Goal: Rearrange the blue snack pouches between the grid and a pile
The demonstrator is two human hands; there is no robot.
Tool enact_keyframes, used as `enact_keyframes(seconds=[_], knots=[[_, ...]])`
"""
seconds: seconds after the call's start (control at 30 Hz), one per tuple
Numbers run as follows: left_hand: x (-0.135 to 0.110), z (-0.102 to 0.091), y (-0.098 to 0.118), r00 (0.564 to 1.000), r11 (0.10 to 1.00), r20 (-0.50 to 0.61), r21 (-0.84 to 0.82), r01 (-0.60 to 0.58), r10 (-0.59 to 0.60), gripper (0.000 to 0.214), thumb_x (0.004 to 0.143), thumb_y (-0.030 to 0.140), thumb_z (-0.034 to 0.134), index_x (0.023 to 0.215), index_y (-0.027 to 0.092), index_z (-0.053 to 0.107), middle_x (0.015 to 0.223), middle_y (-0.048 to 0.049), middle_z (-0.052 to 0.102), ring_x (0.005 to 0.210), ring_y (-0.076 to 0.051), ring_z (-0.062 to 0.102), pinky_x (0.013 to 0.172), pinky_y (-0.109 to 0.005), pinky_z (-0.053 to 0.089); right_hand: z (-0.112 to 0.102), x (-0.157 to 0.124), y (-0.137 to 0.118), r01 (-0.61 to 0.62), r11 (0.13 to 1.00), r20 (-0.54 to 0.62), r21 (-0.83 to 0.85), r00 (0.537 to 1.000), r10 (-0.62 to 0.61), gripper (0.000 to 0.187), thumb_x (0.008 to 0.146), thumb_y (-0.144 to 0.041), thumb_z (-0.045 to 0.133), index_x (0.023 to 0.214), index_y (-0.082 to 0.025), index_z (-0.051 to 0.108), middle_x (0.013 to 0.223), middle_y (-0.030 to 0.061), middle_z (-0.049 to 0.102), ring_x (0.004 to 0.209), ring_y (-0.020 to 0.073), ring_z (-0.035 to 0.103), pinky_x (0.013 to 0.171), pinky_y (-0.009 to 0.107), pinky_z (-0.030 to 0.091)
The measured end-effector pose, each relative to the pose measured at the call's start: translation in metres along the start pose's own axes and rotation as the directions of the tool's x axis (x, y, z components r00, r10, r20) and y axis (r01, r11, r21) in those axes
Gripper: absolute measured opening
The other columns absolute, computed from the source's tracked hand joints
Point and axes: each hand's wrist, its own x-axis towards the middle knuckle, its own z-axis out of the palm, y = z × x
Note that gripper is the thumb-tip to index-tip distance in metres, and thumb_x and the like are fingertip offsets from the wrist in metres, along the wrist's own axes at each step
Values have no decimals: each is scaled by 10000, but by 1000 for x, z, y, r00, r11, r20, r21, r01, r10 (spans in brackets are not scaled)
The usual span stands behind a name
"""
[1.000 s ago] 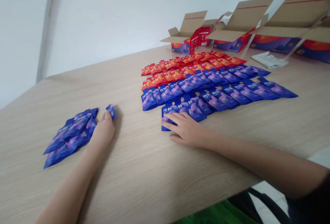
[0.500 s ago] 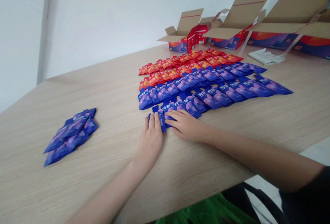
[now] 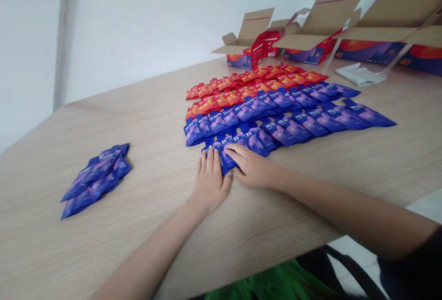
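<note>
My left hand lies flat, fingers stretched out over the end blue sachet of the front row. Beside it, my right hand rests on the neighbouring sachets with its fingers apart, index finger on top and thumb near their lower edge. The front row of blue-purple sachets overlaps and runs off to the right. Behind it lie another blue row and rows of red-orange sachets. Part of the end sachet is hidden under my left fingers.
Left on the wooden table lies a small pile of blue sachets. Open cartons, among them a small one and a larger one, stand along the back. A crumpled white cloth or bag lies at right.
My left hand has shifted slightly right, and its thumb now shows spread out. The end sachet sits closer against the row. My right fingers have shifted a little on the sachets.
</note>
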Motion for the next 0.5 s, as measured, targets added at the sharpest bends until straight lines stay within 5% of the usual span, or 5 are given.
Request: enact_keyframes(seconds=[0.17,0.3,0.37,0.43,0.5], knots=[[-3,-6,1,998,990,-44,-134,-46,41,680,988,422,268,1537,41,141,1626,-239,104,1508,-335,31,1199,-574,168,-2,-3,-2,-6,1000,27,-6,1000,6,522,806,-110,498,1325,-54,503,1293,217,517,1235,328,506,1066,516,455],[-11,-50,-38,957,990,-288,-128,-57,18,682,980,409,333,1544,85,130,1636,-196,140,1523,-288,57,1212,-529,179,-9,-7,-2,-1,999,9,32,1000,1,591,788,-120,545,1374,-124,462,1318,188,494,1260,326,476,1068,524,441],[-18,-84,-79,923,994,-370,-6,112,-107,583,949,355,394,1472,103,350,1610,-170,259,1502,-288,184,1219,-485,171,-12,-7,-2,19,999,-23,36,1000,-18,579,796,-116,545,1368,-165,467,1318,169,498,1269,325,465,1081,542,415],[-29,-115,-129,840,898,-391,68,434,-376,482,927,353,423,1362,165,512,1558,-122,369,1445,-296,306,1193,-450,233,-13,-6,-2,24,999,-66,37,998,-21,541,815,-113,534,1350,-178,483,1309,163,510,1261,324,470,1081,552,403],[-43,-139,-180,758,810,-379,36,586,-531,449,928,340,393,1265,108,578,1354,-187,560,1282,-357,486,1090,-526,354,-12,-4,-2,18,999,-97,44,995,-14,486,834,-108,518,1316,-176,510,1285,161,531,1238,319,489,1063,549,414]])
